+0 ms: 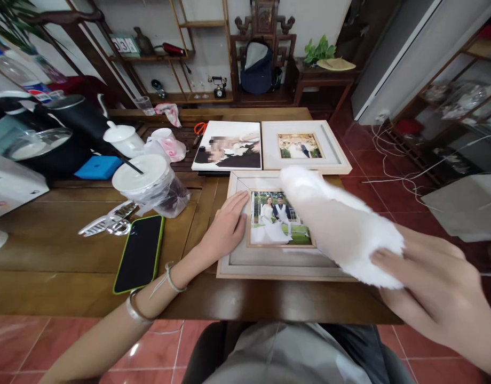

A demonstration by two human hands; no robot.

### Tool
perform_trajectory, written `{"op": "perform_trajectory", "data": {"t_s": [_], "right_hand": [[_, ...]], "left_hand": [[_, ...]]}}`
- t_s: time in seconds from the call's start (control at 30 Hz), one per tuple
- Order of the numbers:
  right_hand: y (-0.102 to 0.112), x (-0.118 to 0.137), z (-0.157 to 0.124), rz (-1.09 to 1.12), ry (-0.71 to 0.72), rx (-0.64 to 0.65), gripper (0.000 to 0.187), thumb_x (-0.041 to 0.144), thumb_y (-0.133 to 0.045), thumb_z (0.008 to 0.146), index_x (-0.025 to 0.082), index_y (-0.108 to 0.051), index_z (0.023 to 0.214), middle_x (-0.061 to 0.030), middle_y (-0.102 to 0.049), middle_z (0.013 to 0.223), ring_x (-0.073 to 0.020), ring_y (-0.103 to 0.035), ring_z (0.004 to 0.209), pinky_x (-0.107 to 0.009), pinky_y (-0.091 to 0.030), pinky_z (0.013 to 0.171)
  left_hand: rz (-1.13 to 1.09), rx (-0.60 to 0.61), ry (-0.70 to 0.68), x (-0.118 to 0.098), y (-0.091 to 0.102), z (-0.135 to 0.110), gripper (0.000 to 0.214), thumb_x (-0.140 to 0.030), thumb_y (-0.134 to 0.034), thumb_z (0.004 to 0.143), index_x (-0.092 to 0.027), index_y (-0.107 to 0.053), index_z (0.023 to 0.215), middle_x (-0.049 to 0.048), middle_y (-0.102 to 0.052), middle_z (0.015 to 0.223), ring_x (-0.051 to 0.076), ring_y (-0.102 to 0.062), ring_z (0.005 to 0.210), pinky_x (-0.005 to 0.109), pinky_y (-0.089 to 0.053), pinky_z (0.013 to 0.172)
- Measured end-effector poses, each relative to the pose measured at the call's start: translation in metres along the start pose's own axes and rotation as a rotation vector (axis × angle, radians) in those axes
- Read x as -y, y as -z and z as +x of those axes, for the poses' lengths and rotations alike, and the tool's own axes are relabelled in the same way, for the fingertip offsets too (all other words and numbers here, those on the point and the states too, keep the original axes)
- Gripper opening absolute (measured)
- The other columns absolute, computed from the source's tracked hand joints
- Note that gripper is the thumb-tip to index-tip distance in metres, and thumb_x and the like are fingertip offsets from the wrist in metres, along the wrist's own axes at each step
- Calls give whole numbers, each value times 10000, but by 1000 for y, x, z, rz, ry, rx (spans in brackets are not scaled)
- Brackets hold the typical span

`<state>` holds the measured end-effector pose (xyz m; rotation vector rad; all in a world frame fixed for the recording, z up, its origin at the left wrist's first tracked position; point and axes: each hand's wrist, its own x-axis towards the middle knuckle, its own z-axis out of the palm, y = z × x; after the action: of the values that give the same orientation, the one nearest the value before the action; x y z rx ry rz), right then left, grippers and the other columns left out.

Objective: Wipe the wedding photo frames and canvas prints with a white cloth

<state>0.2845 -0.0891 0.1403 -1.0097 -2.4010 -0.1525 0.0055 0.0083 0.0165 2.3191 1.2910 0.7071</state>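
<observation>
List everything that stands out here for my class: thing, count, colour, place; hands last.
near framed photo: 1, pale frame, front centre
far framed photo: 1, pale frame, behind it
photo panel: 1, white-edged, left of that
cloth: 1, white, over near framed photo
phone: 1, black with green edge, left
clip-like thing: 1, silver, by phone
lidded cup: 1, white lid, behind phone
box: 1, blue, left of lidded cup
scissors: 1, orange handles, left of photo panel
table: 1, brown, centre
backpack: 1, dark blue, at back
plants: 2, green, back and top left
floor tiles: many, red, below
left hand: 1, bare, on near framed photo
right hand: 1, bare, holding cloth
</observation>
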Motion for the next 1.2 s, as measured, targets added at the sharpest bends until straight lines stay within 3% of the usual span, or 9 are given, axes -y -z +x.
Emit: {"op": "perform_trajectory", "data": {"t_s": [0.1,0.27,0.43,0.6,0.77,0.9,1.03,1.1,1.2], "right_hand": [[-19,8,-12,-27,-13,-3,221,57,-463,825,215,-616,852,-76,-473,1432,-291,-464,1291,-430,-454,1026],[-62,19,-31,13,121,236,191,131,-553,851,172,-645,689,-112,-505,1404,-335,-401,1332,-554,-449,1017],[-72,1,-26,144,40,408,404,-27,-484,691,233,-725,884,-40,-425,1465,-278,-331,1375,-527,-349,1103],[-79,-22,-2,123,52,487,538,-45,-450,605,199,-723,999,-76,-368,1496,-299,-244,1407,-547,-274,1129],[-92,-55,20,130,26,378,588,-43,-408,587,181,-688,1053,-78,-429,1469,-283,-310,1389,-541,-298,1113],[-96,-78,27,133,-173,3,531,-9,-382,632,197,-665,1031,-55,-685,1119,-244,-653,1000,-428,-551,823],[-90,-79,37,33,-305,-269,425,7,-360,683,141,-634,979,-106,-674,925,-290,-648,872,-446,-548,689],[-88,-72,46,-4,-264,-258,439,-3,-392,677,161,-635,1005,-127,-635,1140,-343,-579,1096,-509,-520,830],[-95,-60,61,-93,-107,52,608,-67,-431,639,201,-617,1151,-89,-366,1501,-399,-250,1392,-607,-339,1056]], "left_hand": [[6,5,3,0,0,0,480,-190,-358,940,-96,-385,1410,148,-399,1484,242,-313,1404,472,-267,1171],[48,3,-25,1,-1,0,473,-181,-346,942,-88,-391,1403,145,-407,1481,232,-314,1403,470,-257,1178],[74,19,-37,3,-2,0,479,-182,-336,948,-100,-372,1419,127,-402,1489,231,-307,1408,481,-272,1169],[68,34,-38,1,0,0,470,-196,-320,960,-85,-381,1412,134,-397,1492,226,-295,1414,470,-267,1173],[34,33,-11,-1,2,-1,475,-200,-317,960,-94,-368,1420,135,-384,1499,228,-290,1417,480,-276,1166],[33,38,-9,-2,2,-2,481,-191,-314,957,-74,-366,1420,144,-380,1500,231,-278,1422,470,-263,1174],[18,26,9,-2,1,-2,485,-185,-315,952,-99,-360,1428,132,-380,1502,237,-282,1421,491,-277,1164],[5,18,14,-1,0,-2,487,-184,-320,949,-115,-361,1429,129,-380,1502,244,-290,1418,509,-278,1159],[-12,4,4,0,-1,-2,486,-189,-337,944,-129,-373,1425,133,-387,1497,248,-297,1415,512,-270,1163]]}}
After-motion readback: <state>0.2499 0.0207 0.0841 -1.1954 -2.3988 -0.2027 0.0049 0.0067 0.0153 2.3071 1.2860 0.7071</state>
